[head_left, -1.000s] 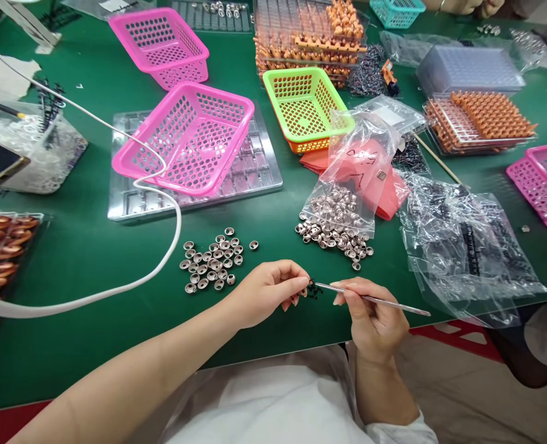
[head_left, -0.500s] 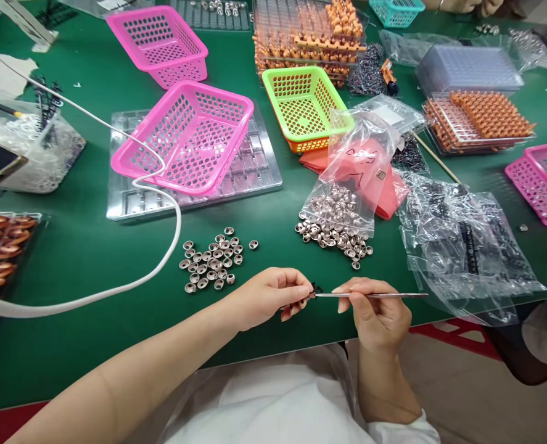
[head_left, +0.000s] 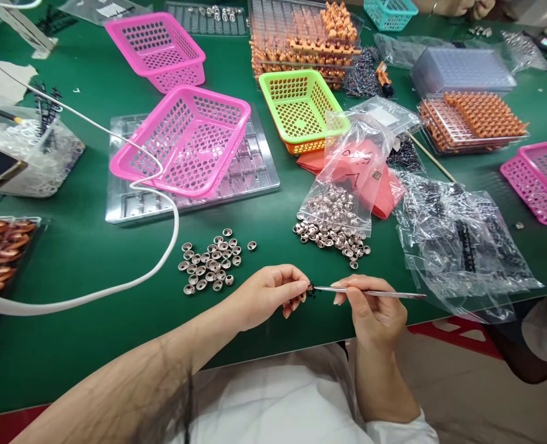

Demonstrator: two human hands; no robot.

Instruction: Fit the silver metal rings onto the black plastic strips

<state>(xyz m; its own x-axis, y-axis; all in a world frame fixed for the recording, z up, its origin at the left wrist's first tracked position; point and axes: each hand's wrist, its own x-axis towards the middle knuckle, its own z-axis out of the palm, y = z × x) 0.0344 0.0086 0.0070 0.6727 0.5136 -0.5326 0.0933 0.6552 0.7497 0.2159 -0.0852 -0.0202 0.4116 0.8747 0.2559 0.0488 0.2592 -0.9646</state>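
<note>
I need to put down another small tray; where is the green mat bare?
Bare green mat lies left of the loose silver caps, inside the white cable loop. Another strip runs below that cable. Right of the clear bag of caps, bags crowd everything.

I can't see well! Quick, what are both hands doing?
Left hand: closed, pinching a tiny black part.
Right hand: closed, holding tweezers, tip at the part.

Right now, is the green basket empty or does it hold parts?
Empty. Through the open top of the green basket, only its own perforated floor and walls show; nothing lies inside.
</note>
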